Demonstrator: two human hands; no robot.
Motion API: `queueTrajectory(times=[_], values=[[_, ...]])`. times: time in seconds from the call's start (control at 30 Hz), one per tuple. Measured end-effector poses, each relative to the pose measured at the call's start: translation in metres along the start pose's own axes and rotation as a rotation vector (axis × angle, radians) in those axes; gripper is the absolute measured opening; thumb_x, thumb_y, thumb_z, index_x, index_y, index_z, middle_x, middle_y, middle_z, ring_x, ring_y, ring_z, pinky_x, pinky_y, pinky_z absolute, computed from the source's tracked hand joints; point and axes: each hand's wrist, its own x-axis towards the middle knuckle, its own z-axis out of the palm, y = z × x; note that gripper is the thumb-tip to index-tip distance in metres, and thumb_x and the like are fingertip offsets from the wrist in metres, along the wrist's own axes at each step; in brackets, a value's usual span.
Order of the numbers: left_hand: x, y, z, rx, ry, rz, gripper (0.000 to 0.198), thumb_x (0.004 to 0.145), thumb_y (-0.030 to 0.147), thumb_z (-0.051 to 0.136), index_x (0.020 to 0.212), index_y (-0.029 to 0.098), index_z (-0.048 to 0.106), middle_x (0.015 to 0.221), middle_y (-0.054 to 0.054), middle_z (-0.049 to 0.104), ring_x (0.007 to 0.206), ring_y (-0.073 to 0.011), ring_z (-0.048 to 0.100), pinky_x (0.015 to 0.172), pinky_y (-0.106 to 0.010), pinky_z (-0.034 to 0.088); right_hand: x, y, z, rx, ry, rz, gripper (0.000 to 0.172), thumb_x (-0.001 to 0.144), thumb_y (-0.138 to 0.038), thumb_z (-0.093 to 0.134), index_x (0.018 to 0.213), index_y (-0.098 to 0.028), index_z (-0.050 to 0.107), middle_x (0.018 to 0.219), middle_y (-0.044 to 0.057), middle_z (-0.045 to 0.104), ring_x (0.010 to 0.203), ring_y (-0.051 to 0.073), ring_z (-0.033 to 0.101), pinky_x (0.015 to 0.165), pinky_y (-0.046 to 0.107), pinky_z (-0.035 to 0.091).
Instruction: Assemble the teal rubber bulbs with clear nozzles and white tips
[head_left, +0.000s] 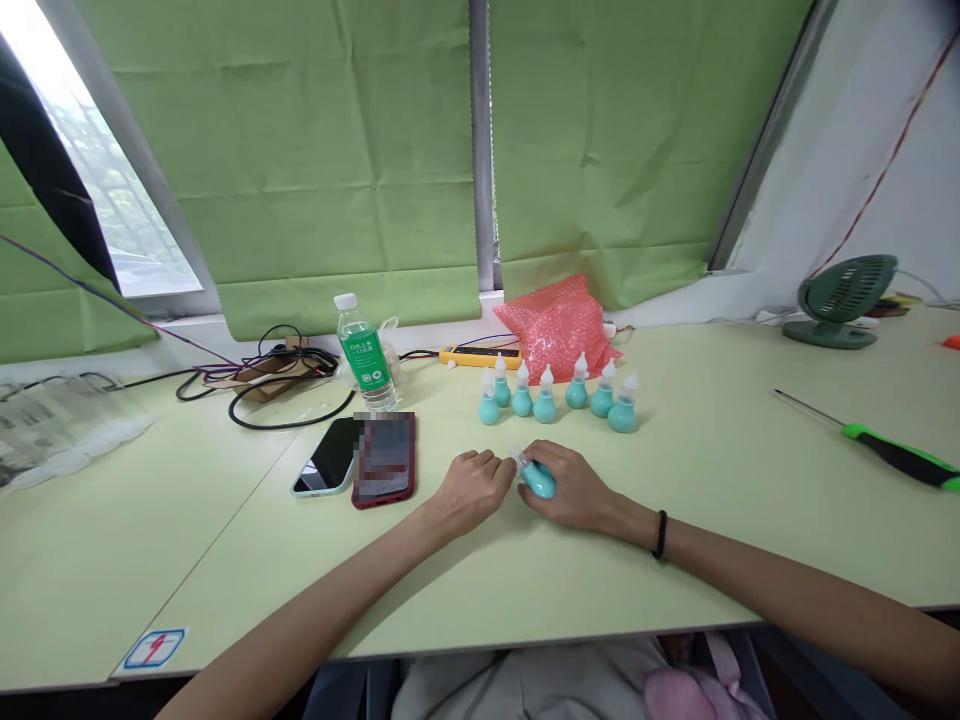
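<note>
"What is the right hand doing?"

"It's closed around a teal bulb, which leans with its clear neck toward the other hand. Whether the bulb touches the table, I can't tell."

"And the left hand?"

"Its fingers are curled, right at the end of that neck. I can't make out whether they pinch it."

"Anything on the wrists?"

"A black band on the right one."

"What's just beyond the hands?"

"Seven more teal bulbs, standing upright with pale pointed tips: four toward the left, three toward the right. Behind them lies a red bubble-wrap bag, with a yellow strip beside it."

"Over to the left?"

"Two phones, a pale-edged one and a red-cased one, side by side. A green-labelled water bottle stands behind them, near some black cables."

"And far right?"

"A green-and-black screwdriver lies flat, and a dark green fan stands farther back."
</note>
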Motion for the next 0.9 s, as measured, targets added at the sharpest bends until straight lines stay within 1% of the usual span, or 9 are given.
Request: queueTrajectory(times=[0.13,0.27,0.37,0.53,0.6,0.67,0.77,0.83,0.9], values=[[0.000,0.000,0.001,-0.022,-0.014,0.000,0.017,0.081,0.011,0.033,0.071,0.015,0.046,0.048,-0.001,0.050,0.046,-0.0121,0.048,0.041,-0.022,0.026,0.001,0.000,-0.001,0.005,0.008,-0.008,0.015,0.062,-0.019,0.051,0.077,-0.019,0.049,0.074,0.003,0.055,0.070,0.016,0.052,0.061,0.028,0.041],[0.000,0.000,0.002,-0.069,-0.076,-0.086,0.019,0.081,0.016,0.032,0.071,0.015,0.048,0.048,-0.001,0.052,0.046,-0.0120,0.050,0.040,-0.021,0.027,0.003,0.008,-0.004,-0.040,-0.001,-0.034,0.020,0.061,-0.019,0.052,0.080,-0.019,0.052,0.079,0.004,0.057,0.074,0.017,0.053,0.064,0.029,0.042],[0.001,-0.004,0.001,-0.083,-0.098,-0.146,0.019,0.081,0.019,0.032,0.075,0.015,0.049,0.049,-0.001,0.055,0.046,-0.0124,0.052,0.040,-0.020,0.027,0.006,0.017,-0.006,-0.088,0.025,0.005,0.019,0.061,-0.021,0.053,0.080,-0.019,0.053,0.080,0.005,0.058,0.075,0.018,0.053,0.065,0.030,0.042],[0.002,-0.007,-0.002,-0.104,-0.100,-0.184,0.020,0.083,0.022,0.032,0.082,0.016,0.052,0.053,-0.001,0.059,0.049,-0.0122,0.054,0.043,-0.020,0.029,0.012,0.034,-0.006,-0.188,0.042,0.063,0.016,0.062,-0.022,0.052,0.077,-0.018,0.054,0.082,0.005,0.059,0.078,0.020,0.053,0.067,0.032,0.041],[0.002,-0.005,-0.002,-0.127,-0.100,-0.184,0.023,0.083,0.024,0.032,0.079,0.016,0.054,0.053,-0.002,0.058,0.049,-0.0125,0.054,0.043,-0.020,0.030,0.015,0.040,-0.006,-0.228,0.043,0.082,0.015,0.062,-0.023,0.052,0.075,-0.017,0.055,0.080,0.006,0.059,0.078,0.021,0.053,0.069,0.033,0.040],[0.001,-0.003,-0.003,-0.158,-0.106,-0.171,0.028,0.083,0.027,0.033,0.072,0.015,0.055,0.051,-0.003,0.057,0.049,-0.0129,0.053,0.043,-0.021,0.031,0.016,0.044,-0.006,-0.252,0.047,0.090,0.014,0.062,-0.022,0.052,0.074,-0.017,0.055,0.078,0.006,0.060,0.077,0.021,0.053,0.071,0.034,0.039],[0.000,0.001,-0.004,-0.218,-0.120,-0.167,0.030,0.082,0.029,0.034,0.065,0.015,0.056,0.047,-0.002,0.055,0.046,-0.0122,0.052,0.043,-0.021,0.032,0.016,0.041,-0.006,-0.275,0.113,0.050,0.013,0.063,-0.023,0.053,0.074,-0.017,0.054,0.077,0.006,0.060,0.081,0.023,0.052,0.076,0.038,0.036],[0.001,0.002,-0.005,-0.289,-0.119,-0.207,0.029,0.081,0.030,0.036,0.066,0.015,0.057,0.046,-0.001,0.054,0.044,-0.0112,0.051,0.044,-0.021,0.033,0.014,0.034,-0.006,-0.262,0.152,-0.018,0.014,0.066,-0.024,0.052,0.077,-0.016,0.054,0.078,0.007,0.060,0.082,0.022,0.051,0.080,0.039,0.034],[0.002,0.003,-0.007,-0.412,-0.103,-0.273,0.027,0.080,0.032,0.039,0.067,0.015,0.057,0.048,0.000,0.055,0.044,-0.0099,0.051,0.045,-0.020,0.035,0.010,0.025,-0.006,-0.209,0.139,-0.086,0.017,0.069,-0.026,0.050,0.082,-0.015,0.053,0.078,0.007,0.060,0.077,0.020,0.052,0.077,0.037,0.036]])
